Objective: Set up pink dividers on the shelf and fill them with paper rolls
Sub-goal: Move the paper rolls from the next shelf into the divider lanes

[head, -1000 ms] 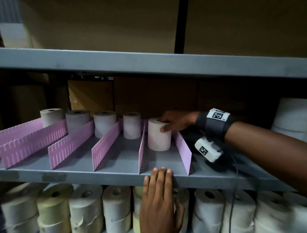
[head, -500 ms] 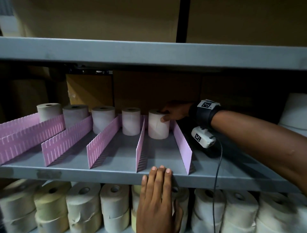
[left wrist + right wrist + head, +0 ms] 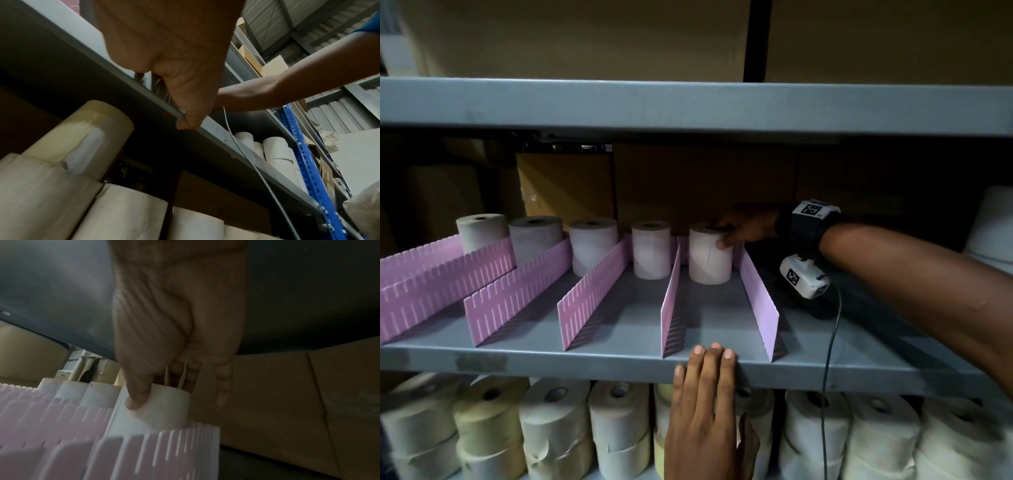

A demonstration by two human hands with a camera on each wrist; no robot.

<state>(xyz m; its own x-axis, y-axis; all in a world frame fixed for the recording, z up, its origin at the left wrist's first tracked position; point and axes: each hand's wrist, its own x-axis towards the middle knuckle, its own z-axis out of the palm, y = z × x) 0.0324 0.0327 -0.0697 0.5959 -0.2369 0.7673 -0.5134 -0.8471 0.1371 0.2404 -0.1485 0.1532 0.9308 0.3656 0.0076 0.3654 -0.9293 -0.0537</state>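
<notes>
Right hand point(image 3: 744, 228) pinches the paper roll point(image 3: 710, 255) near its top, thumb on the front wall, fingers over the rim, as it stands upright at the back of the rightmost lane between two pink dividers point(image 3: 758, 296). Left hand point(image 3: 705, 407) lies flat on the shelf edge point(image 3: 585, 363), fingers straight. Tightly wound paper looks light and stiff, probably best gripped round its side wall.

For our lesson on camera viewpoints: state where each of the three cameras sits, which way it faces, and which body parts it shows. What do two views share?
Head: worn on the head, facing forward and down at the shelf; shows the left hand on its edge and the right hand gripping a paper roll.
Left wrist: under the left hand, looking up along it at the shelf edge; the right forearm crosses behind.
Right wrist: looking along the right hand at the roll between pink dividers.
Shared: head and right wrist both show the gripped roll.
</notes>
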